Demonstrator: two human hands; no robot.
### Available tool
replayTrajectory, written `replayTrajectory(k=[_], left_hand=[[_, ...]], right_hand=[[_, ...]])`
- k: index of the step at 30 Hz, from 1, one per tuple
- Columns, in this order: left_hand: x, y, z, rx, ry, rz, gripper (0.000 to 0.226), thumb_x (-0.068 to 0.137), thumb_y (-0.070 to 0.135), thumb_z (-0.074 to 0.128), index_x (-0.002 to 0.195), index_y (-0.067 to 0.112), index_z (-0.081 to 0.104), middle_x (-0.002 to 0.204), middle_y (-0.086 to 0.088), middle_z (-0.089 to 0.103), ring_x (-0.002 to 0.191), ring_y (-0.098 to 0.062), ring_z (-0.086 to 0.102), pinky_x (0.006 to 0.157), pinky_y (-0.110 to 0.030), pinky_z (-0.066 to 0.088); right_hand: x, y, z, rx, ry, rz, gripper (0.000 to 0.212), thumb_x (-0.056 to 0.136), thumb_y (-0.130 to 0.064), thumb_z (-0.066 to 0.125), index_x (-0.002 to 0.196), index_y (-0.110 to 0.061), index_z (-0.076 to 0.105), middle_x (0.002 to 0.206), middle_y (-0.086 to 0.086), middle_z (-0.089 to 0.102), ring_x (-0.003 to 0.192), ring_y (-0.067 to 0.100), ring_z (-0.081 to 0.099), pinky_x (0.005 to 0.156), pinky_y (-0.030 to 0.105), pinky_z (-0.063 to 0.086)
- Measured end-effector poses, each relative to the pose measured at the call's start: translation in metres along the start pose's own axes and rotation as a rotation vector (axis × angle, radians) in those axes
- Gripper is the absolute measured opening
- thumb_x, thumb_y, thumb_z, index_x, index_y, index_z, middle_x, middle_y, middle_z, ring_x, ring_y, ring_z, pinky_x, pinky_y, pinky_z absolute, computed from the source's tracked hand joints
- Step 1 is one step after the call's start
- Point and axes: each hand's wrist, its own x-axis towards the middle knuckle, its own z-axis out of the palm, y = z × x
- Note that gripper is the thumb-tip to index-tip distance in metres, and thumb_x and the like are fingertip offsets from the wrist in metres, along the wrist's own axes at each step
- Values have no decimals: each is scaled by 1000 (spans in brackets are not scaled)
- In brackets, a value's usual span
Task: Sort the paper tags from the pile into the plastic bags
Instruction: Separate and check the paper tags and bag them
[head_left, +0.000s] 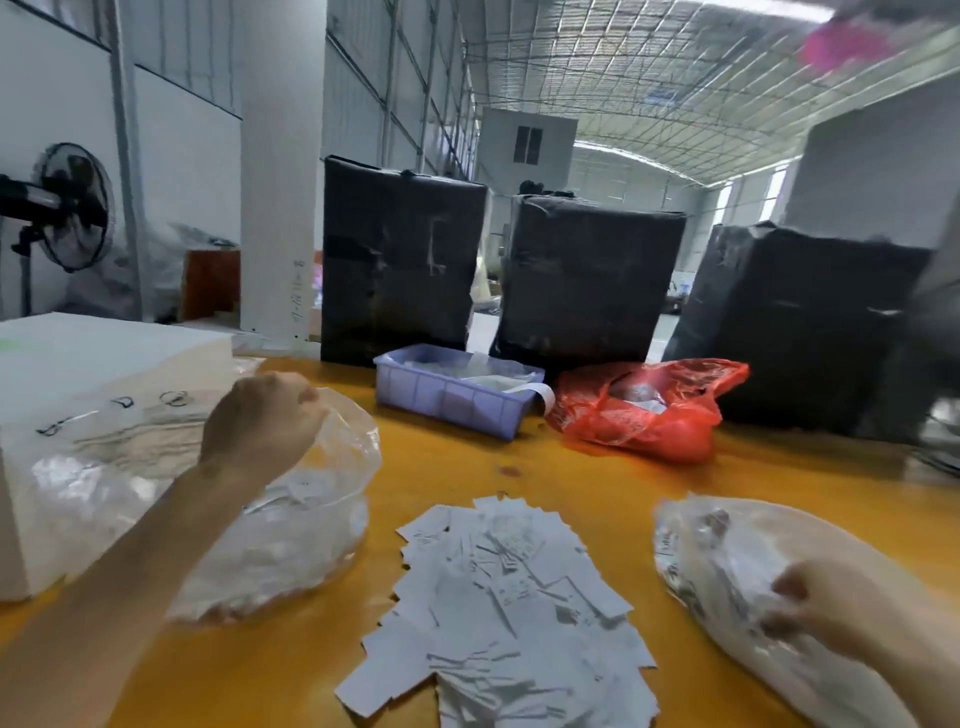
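From the head view, the paper tags (498, 597) lie in a loose pile on the yellow bench (467, 467), between two clear plastic bags. The left hand (260, 415) hovers over the left bag (291, 519), fingers curled; whether they hold a tag I cannot tell. The right hand (815, 603) pinches the right bag (737, 561). A tag dropped from this height may miss the soft mouth of the bag.

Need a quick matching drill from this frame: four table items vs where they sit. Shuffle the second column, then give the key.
Column 1
1. pile of paper tags
2. blue bin
3. red bag
4. left clear bag

Column 2
A. far side of the table, right of the blue bin
B. under the left hand
C. near centre of the yellow table, between the two clear bags
D. in front of the black-wrapped boxes, left of the red bag

Pairs: 1-C, 2-D, 3-A, 4-B
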Motion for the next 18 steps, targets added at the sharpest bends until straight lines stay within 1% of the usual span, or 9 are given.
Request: replayTrajectory(k=[1,2,4,5,7,8,11,15,18], left_hand=[[-7,15,5,-56,53,108,16,86,14,66,97,4,71,91,-15,70,81,-30,64,69,-37,52],[-16,32,9,-111,76,192,15,83,10,69,96,3,72,89,-16,71,78,-30,65,69,-39,53],[-32,54,22,-216,95,320,12,76,3,73,89,4,74,81,-15,72,67,-27,63,63,-37,53],[-41,64,31,-261,51,354,12,74,1,75,86,5,75,77,-12,72,64,-24,62,61,-36,53],[-64,83,47,-418,-81,349,13,74,-2,75,82,8,75,75,-5,72,64,-16,64,62,-33,54],[-75,90,57,-492,-154,344,16,74,-3,74,79,12,75,74,0,71,64,-10,64,63,-26,53],[-103,102,82,-620,-306,319,33,73,-4,74,70,28,69,69,14,69,70,6,62,64,-13,49],[-122,103,97,-684,-334,303,41,70,-11,74,69,30,70,71,22,69,67,7,63,64,-12,49],[-127,104,100,-730,-326,254,42,70,-14,72,68,28,71,76,28,68,67,5,64,63,-10,50]], right_hand=[[-3,-3,0,66,31,-11,15,69,-34,80,77,-25,71,80,-8,70,76,6,63,58,12,40],[2,6,1,89,60,1,11,69,-24,81,72,-21,71,74,-5,69,69,7,61,54,12,38],[1,13,-2,174,148,18,7,71,-16,79,69,-15,72,68,-2,67,64,7,57,51,13,35],[1,16,-3,199,171,43,6,72,-13,77,69,-14,73,67,-1,67,63,8,57,51,12,35],[-1,16,-7,277,206,71,7,72,-6,74,72,-13,74,69,-1,68,66,9,58,51,9,34],[0,17,-8,320,232,78,10,71,-3,73,75,-13,74,69,-1,67,67,9,57,52,10,34],[-1,16,-11,499,258,113,15,70,3,72,83,-6,73,72,2,66,67,12,59,56,18,40],[-5,16,-23,951,188,174,20,69,12,73,87,6,67,69,15,65,61,23,60,57,29,47],[-5,16,-29,946,262,126,20,70,5,77,86,5,66,65,16,66,59,22,62,56,29,47]])
